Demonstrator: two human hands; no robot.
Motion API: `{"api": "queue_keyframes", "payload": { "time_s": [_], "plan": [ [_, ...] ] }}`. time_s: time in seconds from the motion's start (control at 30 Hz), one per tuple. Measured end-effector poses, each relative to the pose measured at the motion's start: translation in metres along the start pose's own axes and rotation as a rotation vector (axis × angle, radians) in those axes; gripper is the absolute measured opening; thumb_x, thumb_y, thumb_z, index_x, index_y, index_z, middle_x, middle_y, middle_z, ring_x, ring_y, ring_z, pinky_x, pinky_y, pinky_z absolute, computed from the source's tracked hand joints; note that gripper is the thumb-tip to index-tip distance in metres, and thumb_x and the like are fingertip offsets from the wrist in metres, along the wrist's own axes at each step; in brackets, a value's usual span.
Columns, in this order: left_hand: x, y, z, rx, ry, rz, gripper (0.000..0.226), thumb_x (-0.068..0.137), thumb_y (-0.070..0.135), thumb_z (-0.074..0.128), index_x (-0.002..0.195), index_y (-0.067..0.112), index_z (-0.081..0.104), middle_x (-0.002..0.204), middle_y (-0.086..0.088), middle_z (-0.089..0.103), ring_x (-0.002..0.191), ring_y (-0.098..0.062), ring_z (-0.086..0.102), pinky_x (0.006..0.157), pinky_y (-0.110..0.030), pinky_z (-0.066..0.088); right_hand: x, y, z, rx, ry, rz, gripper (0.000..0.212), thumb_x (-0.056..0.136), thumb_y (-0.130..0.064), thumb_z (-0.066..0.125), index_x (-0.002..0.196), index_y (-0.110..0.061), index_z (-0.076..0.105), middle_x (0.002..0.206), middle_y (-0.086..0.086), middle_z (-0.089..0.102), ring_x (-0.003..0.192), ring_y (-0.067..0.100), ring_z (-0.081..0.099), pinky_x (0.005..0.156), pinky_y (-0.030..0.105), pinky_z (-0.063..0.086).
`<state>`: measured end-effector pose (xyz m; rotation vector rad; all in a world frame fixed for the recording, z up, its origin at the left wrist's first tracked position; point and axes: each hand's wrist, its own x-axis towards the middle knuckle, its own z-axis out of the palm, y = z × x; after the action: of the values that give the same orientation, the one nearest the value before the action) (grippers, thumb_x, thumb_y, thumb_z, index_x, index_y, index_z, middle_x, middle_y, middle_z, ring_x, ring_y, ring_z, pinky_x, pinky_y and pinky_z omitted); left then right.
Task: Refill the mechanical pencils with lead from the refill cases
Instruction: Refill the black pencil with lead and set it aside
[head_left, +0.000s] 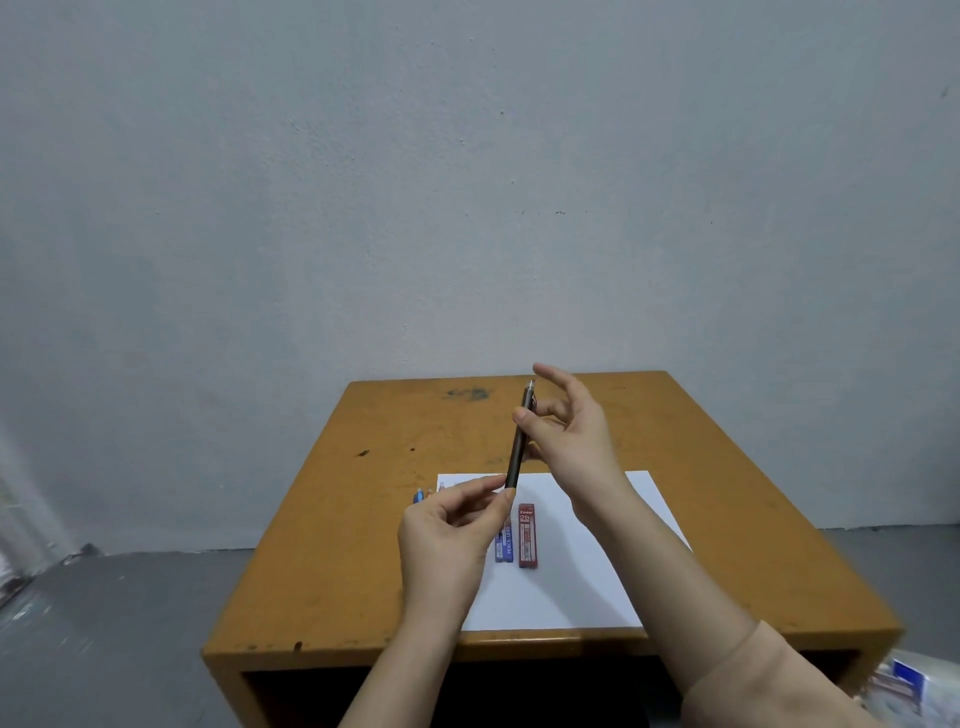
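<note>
A dark mechanical pencil (520, 441) is held above the table, nearly upright, cap end up and away from me. My left hand (452, 535) pinches its lower end between thumb and fingers. My right hand (566, 431) grips the upper barrel with thumb and middle fingers, index finger raised over the cap. On the white paper (571, 582) lie a red lead refill case (527, 535) and, to its left, a blue refill case (506, 543) partly hidden by my left hand. The tips of other pencils (423, 494) show behind my left hand.
The orange-brown wooden table (322, 545) stands against a grey wall, with an open dark space under its front edge. Grey floor lies on both sides. A blue and white packet (906, 686) sits low at the right edge.
</note>
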<state>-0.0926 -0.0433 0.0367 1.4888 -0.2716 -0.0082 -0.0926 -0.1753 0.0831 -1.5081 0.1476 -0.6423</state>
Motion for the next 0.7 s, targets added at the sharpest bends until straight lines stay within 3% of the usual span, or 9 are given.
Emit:
{"api": "queue_keyframes", "payload": {
  "time_s": [0.17, 0.33, 0.47, 0.6, 0.7],
  "plan": [
    [0.005, -0.009, -0.004, 0.076, 0.005, 0.019, 0.014, 0.077, 0.015, 0.077, 0.091, 0.02, 0.076, 0.076, 0.01, 0.074, 0.077, -0.007, 0.069, 0.071, -0.022, 0.056, 0.008, 0.007, -0.004, -0.001, 0.041, 0.025, 0.034, 0.088, 0.002, 0.062, 0.117, -0.015, 0.055, 0.072, 0.002, 0.058, 0.055, 0.002, 0.061, 0.051, 0.022, 0.052],
    [0.019, -0.026, -0.021, 0.275, 0.08, 0.081, 0.009, 0.08, 0.025, 0.075, 0.084, 0.033, 0.072, 0.079, 0.013, 0.071, 0.076, 0.002, 0.063, 0.063, -0.018, 0.051, 0.03, 0.019, -0.024, -0.094, 0.101, 0.074, 0.035, 0.086, 0.001, 0.064, 0.117, -0.016, 0.059, 0.079, 0.005, 0.05, 0.064, 0.013, 0.058, 0.05, 0.023, 0.052],
    [0.036, -0.045, -0.04, 0.529, 0.102, 0.129, 0.008, 0.082, 0.037, 0.07, 0.09, 0.037, 0.069, 0.098, 0.016, 0.066, 0.096, -0.001, 0.058, 0.078, -0.03, 0.053, 0.057, 0.036, -0.047, -0.243, 0.104, 0.155, 0.035, 0.086, -0.001, 0.065, 0.118, -0.015, 0.06, 0.077, 0.007, 0.042, 0.072, 0.02, 0.053, 0.055, 0.03, 0.055],
    [0.048, -0.059, -0.053, 0.757, 0.072, 0.089, 0.029, 0.084, 0.041, 0.066, 0.108, 0.026, 0.069, 0.111, 0.01, 0.06, 0.102, 0.001, 0.045, 0.075, -0.02, 0.042, 0.077, 0.054, -0.07, -0.377, 0.108, 0.254, 0.033, 0.086, -0.002, 0.066, 0.117, -0.013, 0.06, 0.076, 0.006, 0.046, 0.071, 0.022, 0.054, 0.058, 0.032, 0.054],
    [0.055, -0.072, -0.061, 0.866, 0.042, 0.05, 0.037, 0.085, 0.042, 0.064, 0.118, 0.024, 0.065, 0.121, 0.006, 0.059, 0.114, -0.007, 0.046, 0.094, -0.032, 0.041, 0.086, 0.066, -0.086, -0.469, 0.127, 0.337, 0.031, 0.086, -0.003, 0.066, 0.115, -0.015, 0.06, 0.079, 0.005, 0.055, 0.069, 0.022, 0.058, 0.056, 0.03, 0.052]
  ]
}}
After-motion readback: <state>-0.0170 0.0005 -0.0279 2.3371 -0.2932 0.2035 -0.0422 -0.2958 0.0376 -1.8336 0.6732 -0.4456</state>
